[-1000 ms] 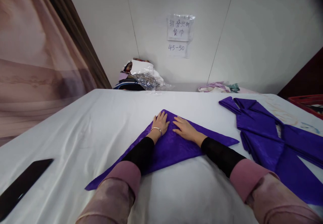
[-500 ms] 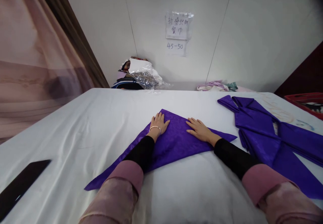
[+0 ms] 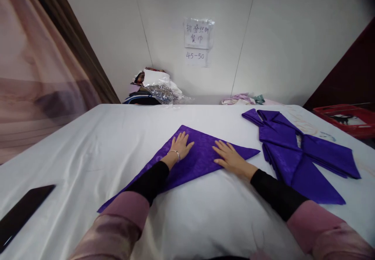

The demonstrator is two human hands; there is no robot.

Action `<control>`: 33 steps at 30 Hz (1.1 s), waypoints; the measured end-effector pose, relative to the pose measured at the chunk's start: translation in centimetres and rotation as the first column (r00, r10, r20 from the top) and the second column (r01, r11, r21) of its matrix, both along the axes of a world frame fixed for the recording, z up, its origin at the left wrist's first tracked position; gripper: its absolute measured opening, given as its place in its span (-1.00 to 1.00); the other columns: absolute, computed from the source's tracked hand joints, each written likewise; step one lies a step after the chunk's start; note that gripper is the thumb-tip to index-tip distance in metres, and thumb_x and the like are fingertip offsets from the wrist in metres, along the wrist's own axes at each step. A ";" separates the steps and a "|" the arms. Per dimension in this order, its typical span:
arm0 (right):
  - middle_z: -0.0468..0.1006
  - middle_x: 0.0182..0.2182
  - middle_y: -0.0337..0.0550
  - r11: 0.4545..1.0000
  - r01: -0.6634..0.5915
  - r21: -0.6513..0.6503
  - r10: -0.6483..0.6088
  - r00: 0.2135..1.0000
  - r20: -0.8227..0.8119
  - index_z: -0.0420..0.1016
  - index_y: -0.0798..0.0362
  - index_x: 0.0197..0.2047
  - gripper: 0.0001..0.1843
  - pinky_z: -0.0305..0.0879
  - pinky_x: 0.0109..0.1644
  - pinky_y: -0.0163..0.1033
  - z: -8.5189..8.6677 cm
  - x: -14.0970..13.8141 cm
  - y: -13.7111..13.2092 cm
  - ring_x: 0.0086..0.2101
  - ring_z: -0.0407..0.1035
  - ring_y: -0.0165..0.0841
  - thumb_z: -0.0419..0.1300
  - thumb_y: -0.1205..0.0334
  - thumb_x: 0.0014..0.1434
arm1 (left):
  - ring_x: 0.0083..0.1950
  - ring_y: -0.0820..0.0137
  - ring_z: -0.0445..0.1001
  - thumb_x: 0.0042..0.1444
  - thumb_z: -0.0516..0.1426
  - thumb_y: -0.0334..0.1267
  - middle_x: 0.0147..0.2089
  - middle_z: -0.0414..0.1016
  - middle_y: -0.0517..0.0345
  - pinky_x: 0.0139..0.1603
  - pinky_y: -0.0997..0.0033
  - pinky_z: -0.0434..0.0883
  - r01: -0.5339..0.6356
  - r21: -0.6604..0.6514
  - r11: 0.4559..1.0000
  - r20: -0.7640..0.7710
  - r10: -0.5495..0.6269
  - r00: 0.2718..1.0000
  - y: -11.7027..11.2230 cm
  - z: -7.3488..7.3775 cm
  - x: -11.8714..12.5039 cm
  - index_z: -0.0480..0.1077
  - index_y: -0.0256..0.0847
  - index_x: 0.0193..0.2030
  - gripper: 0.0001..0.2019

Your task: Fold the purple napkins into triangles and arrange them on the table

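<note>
Head view, the only one: left grip was wide, palm down, fingers spread on the purple cloth, just short of its far corner. Right grip was wide too, flat on the cloth's right part, its wrist past the near edge; nothing pinched in either. Cloth lay as a triangle under both, one tip right of the right grip, another under the left forearm. Step looked like smoothing. Doing it well called for the left grip as anchor, the right stroking outward with light, even pressure, no drag on the layers, edges kept lined up. Counts: grips two, cloth beneath them one, bracelet behind the left grip one, flat black item well left of it one, purple pile right of the right grip one, pieces inside overlapped too much to count. Beyond both grips: fabric heaps two, left and right.
</note>
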State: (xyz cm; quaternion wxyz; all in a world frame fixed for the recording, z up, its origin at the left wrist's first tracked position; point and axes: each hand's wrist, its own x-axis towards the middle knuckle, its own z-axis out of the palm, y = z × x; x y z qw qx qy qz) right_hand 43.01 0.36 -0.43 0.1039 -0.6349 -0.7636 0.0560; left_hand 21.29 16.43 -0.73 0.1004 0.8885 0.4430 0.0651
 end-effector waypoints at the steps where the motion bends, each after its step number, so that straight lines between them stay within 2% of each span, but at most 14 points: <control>1: -0.08 0.33 0.01 0.999 -0.043 -0.010 0.043 0.999 -0.015 0.03 0.03 0.33 -0.29 -0.27 0.31 0.08 0.3 -1.5 -0.2 0.31 -0.26 -0.17 -0.17 -0.21 0.25 | 0.41 0.17 -0.17 0.24 -0.18 0.02 0.41 -0.11 -0.10 0.34 -0.03 -0.15 0.043 0.006 0.999 -0.003 -0.043 0.999 -1.4 -0.1 -0.5 0.03 -0.32 0.32 -0.39; 4: -0.10 0.33 0.01 0.986 -0.166 -0.030 0.164 0.985 -0.053 0.02 0.05 0.33 -0.25 -0.33 0.32 0.06 0.6 -5.3 -0.4 0.31 -0.28 -0.18 -0.15 -0.24 0.23 | 0.41 0.18 -0.15 0.23 -0.14 0.01 0.40 -0.07 -0.07 0.34 -0.03 -0.14 0.139 0.008 0.990 -0.027 -0.139 0.990 -5.8 -0.6 -2.7 0.07 -0.29 0.31 -0.41; 6: -0.11 0.34 0.02 0.976 -0.217 -0.030 0.214 0.974 -0.074 0.01 0.08 0.33 -0.23 -0.35 0.32 0.04 0.5 -7.0 -0.4 0.31 -0.30 -0.19 -0.16 -0.25 0.23 | 0.41 0.17 -0.13 0.21 -0.12 0.03 0.40 -0.06 -0.07 0.33 -0.05 -0.12 0.131 0.003 0.991 -0.051 -0.131 0.990 -8.1 -1.0 -4.3 0.09 -0.27 0.30 -0.40; 9: -0.12 0.34 0.04 0.973 -0.227 -0.054 0.221 0.971 -0.094 0.01 0.10 0.33 -0.23 -0.36 0.32 0.04 -0.1 -8.0 -0.2 0.31 -0.31 -0.19 -0.18 -0.24 0.24 | 0.40 0.13 -0.12 0.19 -0.10 0.05 0.39 -0.06 -0.09 0.32 -0.10 -0.12 0.062 0.019 0.998 -0.090 -0.060 0.994 -10.0 -1.5 -6.4 0.09 -0.27 0.30 -0.38; 12: -0.13 0.34 0.02 0.978 -0.181 -0.100 0.173 0.981 -0.086 0.01 0.08 0.33 -0.23 -0.37 0.32 0.05 -0.7 -7.5 -0.2 0.31 -0.30 -0.18 -0.19 -0.25 0.23 | 0.41 0.13 -0.14 0.18 -0.11 0.09 0.40 -0.08 -0.08 0.33 -0.10 -0.15 -0.018 0.030 0.999 -0.117 0.022 0.993 -10.6 -1.4 -7.7 0.06 -0.28 0.32 -0.35; 18: -0.13 0.34 -0.07 0.990 -0.049 -0.131 0.046 0.999 -0.023 -0.02 -0.01 0.34 -0.27 -0.36 0.31 0.07 -1.3 -3.4 -1.7 0.31 -0.28 -0.18 -0.22 -0.24 0.24 | 0.42 0.16 -0.20 0.16 -0.14 0.14 0.41 -0.14 -0.03 0.34 -0.08 -0.18 -0.154 0.015 0.988 -0.147 0.155 0.977 -10.9 -0.8 -10.4 0.00 -0.27 0.34 -0.30; 23: -0.07 0.33 -0.04 0.987 0.131 -0.088 -0.125 0.989 0.078 0.01 0.03 0.33 -0.30 -0.27 0.30 0.10 -2.2 2.0 -3.8 0.30 -0.21 -0.16 -0.23 -0.19 0.26 | 0.42 0.16 -0.21 0.17 -0.15 0.11 0.42 -0.15 -0.01 0.33 -0.07 -0.18 -0.286 0.044 0.957 -0.178 0.289 0.941 -10.5 -0.7 -14.4 -0.02 -0.28 0.35 -0.30; 28: -0.05 0.32 0.00 0.941 0.331 -0.065 -0.321 0.938 0.132 0.03 0.09 0.33 -0.32 -0.19 0.29 0.12 -3.1 7.5 -5.8 0.30 -0.19 -0.14 -0.23 -0.12 0.28 | 0.42 0.13 -0.21 0.16 -0.16 0.09 0.42 -0.15 -0.03 0.32 -0.07 -0.13 -0.395 0.054 0.917 -0.219 0.397 0.891 -9.9 -1.1 -18.7 -0.05 -0.30 0.36 -0.30; 31: 0.01 0.31 0.03 0.897 0.439 -0.042 -0.432 0.894 0.120 0.10 0.12 0.29 -0.36 -0.14 0.29 0.09 -3.2 9.4 -6.5 0.29 -0.15 -0.14 -0.18 -0.07 0.27 | 0.41 0.13 -0.18 0.17 -0.18 0.06 0.41 -0.10 -0.06 0.31 -0.06 -0.11 -0.440 0.088 0.894 -0.212 0.448 0.868 -9.8 -1.1 -20.4 0.00 -0.32 0.34 -0.32; 33: 0.09 0.28 0.08 0.865 0.502 -0.001 -0.501 0.864 0.051 0.17 0.16 0.25 -0.40 -0.08 0.28 0.04 -3.1 10.0 -6.5 0.27 -0.08 -0.14 -0.13 -0.01 0.26 | 0.40 0.13 -0.14 0.17 -0.19 0.07 0.40 -0.05 -0.08 0.30 -0.04 -0.06 -0.478 0.111 0.871 -0.190 0.491 0.850 -9.9 -0.9 -21.3 0.07 -0.34 0.31 -0.33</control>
